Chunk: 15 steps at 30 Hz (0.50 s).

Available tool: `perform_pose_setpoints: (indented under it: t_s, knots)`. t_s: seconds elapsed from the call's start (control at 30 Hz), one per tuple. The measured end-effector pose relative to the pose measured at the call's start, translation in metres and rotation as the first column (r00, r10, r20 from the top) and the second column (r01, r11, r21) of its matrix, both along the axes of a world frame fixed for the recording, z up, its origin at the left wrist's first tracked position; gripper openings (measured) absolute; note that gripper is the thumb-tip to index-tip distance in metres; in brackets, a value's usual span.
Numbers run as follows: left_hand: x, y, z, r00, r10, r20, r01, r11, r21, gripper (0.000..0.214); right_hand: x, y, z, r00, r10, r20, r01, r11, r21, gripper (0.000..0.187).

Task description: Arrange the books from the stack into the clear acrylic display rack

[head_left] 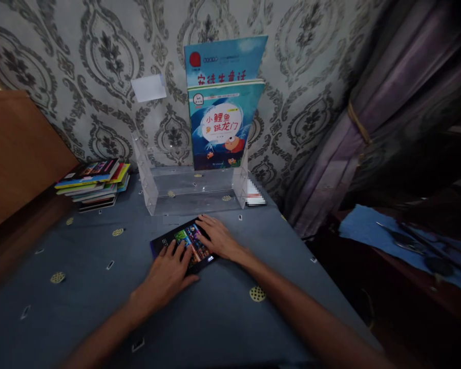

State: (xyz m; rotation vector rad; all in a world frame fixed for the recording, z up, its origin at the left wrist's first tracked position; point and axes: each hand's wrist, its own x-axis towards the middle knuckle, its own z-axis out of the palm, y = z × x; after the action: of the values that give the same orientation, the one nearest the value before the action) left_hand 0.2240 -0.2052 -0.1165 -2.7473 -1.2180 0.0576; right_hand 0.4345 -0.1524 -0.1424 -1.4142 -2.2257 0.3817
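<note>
A thin black book [165, 241] with a bright picture panel on its cover lies at an angle on the cloth-covered table. My left hand [171, 271] rests palm down across its near left part, fingers spread. Over the right end, my right hand [217, 237] lies flat with its fingers stretched out. Just behind the book stands a clear acrylic rack [149, 179]. In its upper part, a blue picture book with a red fish [223, 148] stands upright in front of a taller light blue book [225, 59].
On the left, a stack of several books [96, 184] sits beside a brown wooden panel [19, 154]. A white card [149, 88] is at the rack's top left. Right of the table are a purple curtain [330, 148] and a blue cloth [364, 225] with tools on it.
</note>
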Motion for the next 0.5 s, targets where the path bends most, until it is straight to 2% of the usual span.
perform_pose_setpoints:
  t_s: [0.17,0.3,0.4,0.5]
  knots:
    - [0.007,-0.008,-0.007,0.991,-0.031,-0.134,0.036,0.999,0.036,0.051,0.005,-0.001,0.002,1.0,0.027,0.008,-0.027,1.0,0.001,0.048]
    - [0.009,-0.012,0.001,0.971,-0.08,-0.224,0.085,0.996,0.012,0.05,0.01,0.002,0.009,0.998,0.03,-0.06,-0.032,0.999,-0.037,0.048]
    - [0.007,-0.012,0.018,0.958,-0.104,-0.269,0.1,0.995,-0.03,0.054,0.019,0.005,0.016,0.968,0.047,-0.248,-0.08,0.989,-0.126,0.055]
    - [0.002,-0.008,0.038,0.97,-0.101,-0.219,0.075,0.99,-0.123,0.059,0.029,0.007,0.02,0.86,-0.019,-0.51,-0.137,0.954,-0.268,0.069]
